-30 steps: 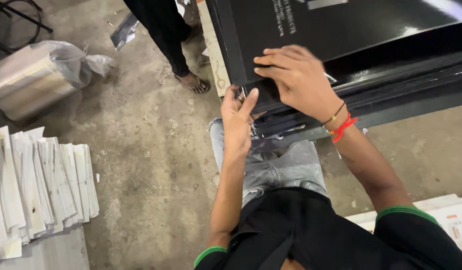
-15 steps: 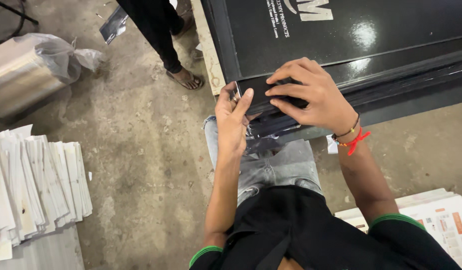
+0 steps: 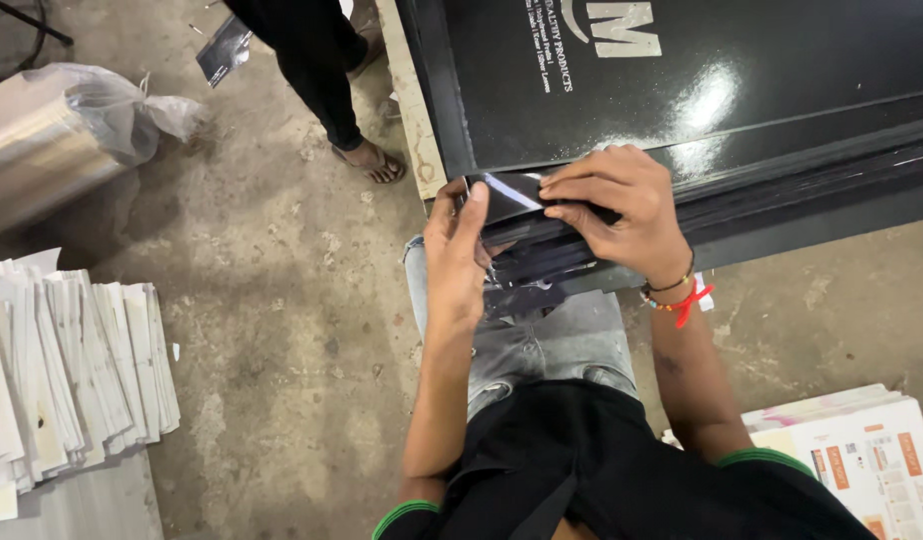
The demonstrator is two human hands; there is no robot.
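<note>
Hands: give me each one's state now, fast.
Left hand: open, flat against the black sheets' edge.
Right hand: fingers curled, pressing on the sheets.

Right hand (image 3: 622,215) covers most of the glossy black strip (image 3: 502,195); the grip underneath can't be made out. Black board (image 3: 682,80) runs off the top and right edges. Second person (image 3: 317,70) cut at the top, only legs show. White sheet stack (image 3: 62,370) clipped on the left edge.
</note>
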